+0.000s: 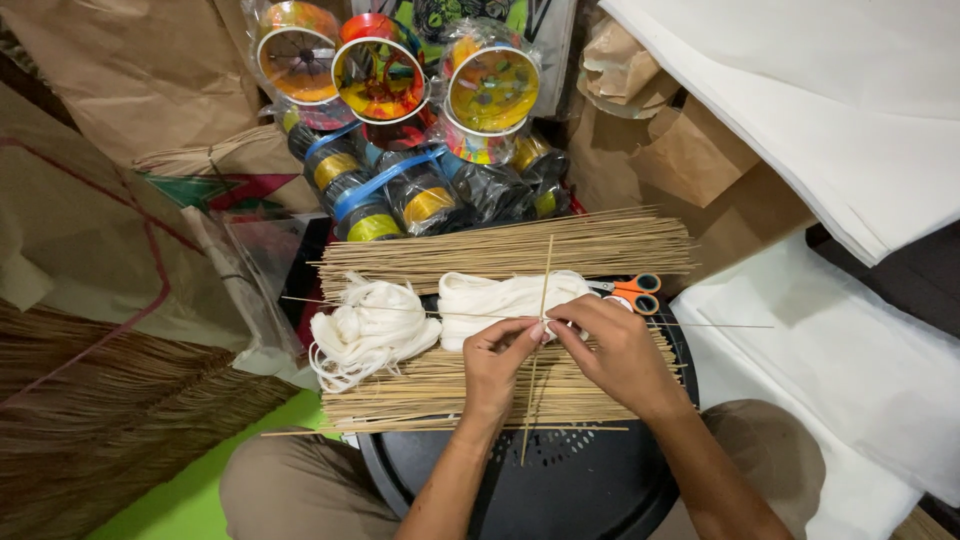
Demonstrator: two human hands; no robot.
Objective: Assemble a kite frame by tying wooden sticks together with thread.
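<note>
My left hand [497, 360] and right hand [615, 352] pinch closed on two crossed thin sticks [541, 330] where they meet. Under my hands lie bundles of sticks [420, 390] on a round black stool [570, 480]; white thread skeins [375, 325] sit left, orange scissors [632, 290] just beyond my right hand.

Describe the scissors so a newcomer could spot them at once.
Start at the round black stool top in front of the person. Along its far edge lie bundles of thin sticks. The scissors lie at the bundle's right end, the only thing there with orange handles.
</note>
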